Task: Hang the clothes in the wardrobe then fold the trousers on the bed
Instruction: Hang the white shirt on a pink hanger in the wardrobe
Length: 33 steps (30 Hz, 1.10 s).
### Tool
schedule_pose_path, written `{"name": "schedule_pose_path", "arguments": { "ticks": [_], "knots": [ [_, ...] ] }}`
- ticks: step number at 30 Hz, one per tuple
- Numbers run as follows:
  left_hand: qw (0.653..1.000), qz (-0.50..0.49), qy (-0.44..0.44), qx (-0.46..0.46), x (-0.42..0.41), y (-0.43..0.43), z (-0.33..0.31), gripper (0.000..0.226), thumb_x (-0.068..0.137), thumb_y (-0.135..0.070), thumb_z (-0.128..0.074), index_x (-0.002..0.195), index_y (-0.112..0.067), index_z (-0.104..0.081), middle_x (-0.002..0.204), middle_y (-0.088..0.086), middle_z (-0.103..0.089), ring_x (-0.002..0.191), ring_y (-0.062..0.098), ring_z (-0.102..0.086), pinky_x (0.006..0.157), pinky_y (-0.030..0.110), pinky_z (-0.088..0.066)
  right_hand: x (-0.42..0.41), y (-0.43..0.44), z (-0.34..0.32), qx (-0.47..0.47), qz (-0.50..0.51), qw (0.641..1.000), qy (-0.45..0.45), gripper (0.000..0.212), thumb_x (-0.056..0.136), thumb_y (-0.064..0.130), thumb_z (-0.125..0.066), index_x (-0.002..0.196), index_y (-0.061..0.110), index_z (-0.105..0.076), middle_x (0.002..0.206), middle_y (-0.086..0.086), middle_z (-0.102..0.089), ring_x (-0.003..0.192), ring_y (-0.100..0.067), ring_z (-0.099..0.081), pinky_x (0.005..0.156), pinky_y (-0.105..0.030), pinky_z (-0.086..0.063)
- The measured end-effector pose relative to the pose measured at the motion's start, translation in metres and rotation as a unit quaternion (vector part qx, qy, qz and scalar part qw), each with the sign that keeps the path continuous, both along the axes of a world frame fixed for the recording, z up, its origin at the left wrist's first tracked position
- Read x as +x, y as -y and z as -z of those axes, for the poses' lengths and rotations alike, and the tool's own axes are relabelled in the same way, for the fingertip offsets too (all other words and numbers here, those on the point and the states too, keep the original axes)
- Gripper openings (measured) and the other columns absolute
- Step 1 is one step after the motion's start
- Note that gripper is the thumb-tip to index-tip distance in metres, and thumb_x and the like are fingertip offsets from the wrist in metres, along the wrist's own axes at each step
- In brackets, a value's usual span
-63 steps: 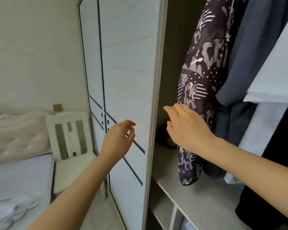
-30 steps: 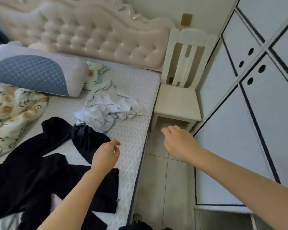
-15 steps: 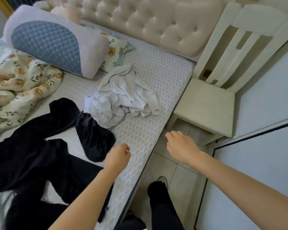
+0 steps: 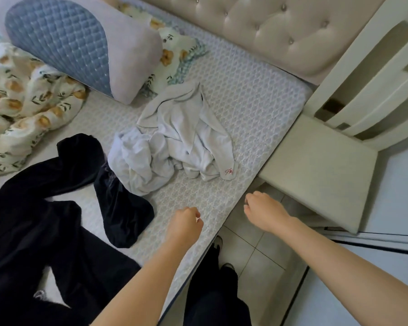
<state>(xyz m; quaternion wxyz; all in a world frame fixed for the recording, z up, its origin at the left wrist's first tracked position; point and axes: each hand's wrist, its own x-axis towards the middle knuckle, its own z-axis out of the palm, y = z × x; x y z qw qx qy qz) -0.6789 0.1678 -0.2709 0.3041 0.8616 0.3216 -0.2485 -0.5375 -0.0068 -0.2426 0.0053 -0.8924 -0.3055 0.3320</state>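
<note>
1. Surroundings: pillow [image 4: 76, 43] and floral quilt [image 4: 22, 95] by the headboard; cream chair [image 4: 320, 170] just beside the mattress; wardrobe door [image 4: 386, 278] at right.
2. Left hand [image 4: 185, 223]: loosely curled, holding nothing, over the mattress edge.
3. Right hand [image 4: 264, 211]: fingers curled downward, empty, above the floor.
4. Bed [image 4: 245, 102]: black trousers [image 4: 45, 220] spread at left, touching a crumpled white garment [image 4: 174, 142].

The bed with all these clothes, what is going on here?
A person stands beside the bed, both arms stretched toward it. The left hand hovers over the mattress edge and the right hand over the floor beside the chair; both hold nothing. A crumpled white garment and black clothing lie unfolded on the bed.
</note>
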Motion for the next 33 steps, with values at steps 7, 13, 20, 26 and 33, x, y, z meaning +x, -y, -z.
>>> {"name": "schedule_pose_path", "arguments": {
  "ticks": [7, 13, 20, 26, 33],
  "knots": [
    [0.999, -0.036, -0.005, -0.001, 0.081, -0.034, 0.054, 0.052, 0.098, -0.025, -0.054, 0.146, -0.014, -0.036, 0.151, 0.004, -0.034, 0.138, 0.025, -0.031, 0.111, 0.034, -0.034, 0.068, -0.038, 0.064, -0.006, 0.061, 0.996, -0.064, 0.023, 0.101, 0.026, -0.035, 0.09, 0.012, -0.05, 0.099, -0.005, -0.054, 0.087, -0.023, -0.05, 0.068, -0.035, -0.043],
    [0.996, -0.061, 0.044, 0.046, 0.135, -0.05, 0.108, 0.073, 0.098, -0.033, -0.055, 0.155, -0.013, -0.014, 0.163, 0.005, -0.013, 0.15, 0.025, -0.01, 0.122, 0.035, -0.012, 0.12, -0.077, 0.123, 0.004, 0.073, 0.991, -0.108, 0.025, 0.101, 0.031, -0.039, 0.107, 0.01, -0.05, 0.115, -0.01, -0.053, 0.103, -0.026, -0.051, 0.085, -0.039, -0.047],
    [0.995, -0.009, 0.071, 0.076, 0.156, -0.056, 0.174, 0.062, 0.091, -0.026, -0.065, 0.143, -0.013, -0.033, 0.16, 0.007, -0.017, 0.145, 0.033, -0.019, 0.115, 0.046, -0.031, 0.135, -0.129, 0.189, 0.02, 0.094, 0.99, -0.103, 0.045, 0.101, 0.036, -0.042, 0.136, 0.007, -0.039, 0.139, -0.011, -0.042, 0.119, -0.031, -0.049, 0.093, -0.043, -0.046],
    [0.983, -0.057, 0.143, 0.096, 0.161, -0.07, 0.186, 0.012, 0.09, -0.005, -0.059, 0.101, -0.007, -0.058, 0.129, 0.005, -0.058, 0.115, 0.028, -0.05, 0.088, 0.034, -0.046, 0.132, -0.156, 0.216, -0.027, 0.096, 0.995, 0.021, 0.044, 0.099, 0.039, -0.045, 0.127, 0.004, -0.047, 0.127, -0.009, -0.048, 0.108, -0.029, -0.056, 0.071, -0.035, -0.041],
    [0.968, -0.202, 0.141, -0.051, 0.17, -0.079, 0.148, 0.013, 0.098, -0.009, -0.047, 0.089, -0.013, -0.056, 0.08, -0.002, -0.061, 0.073, 0.015, -0.056, 0.063, 0.032, -0.047, 0.149, -0.147, 0.205, 0.026, 0.211, 0.977, -0.009, 0.021, 0.102, 0.024, -0.042, 0.112, 0.01, -0.054, 0.111, -0.011, -0.06, 0.098, -0.03, -0.059, 0.069, -0.034, -0.04]
  ]
}}
